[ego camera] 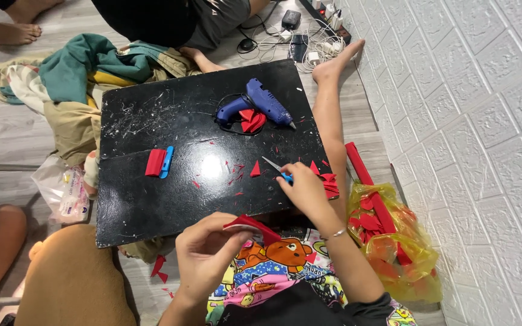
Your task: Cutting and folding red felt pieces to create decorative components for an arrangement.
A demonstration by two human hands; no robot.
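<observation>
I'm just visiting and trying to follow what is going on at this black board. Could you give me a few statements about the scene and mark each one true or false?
1. The left hand holds a red foam piece. True.
2. The right hand is on the scissors, which rest on the black board. True.
3. The blue glue gun is in the right hand. False: it lies on the far part of the board, next to red cut pieces.
4. The yellow plastic bag sits on the board. False: it is on the floor beside the white wall, with red scraps inside.
5. A red block and a blue clip lie on the board's left part. True.
</observation>
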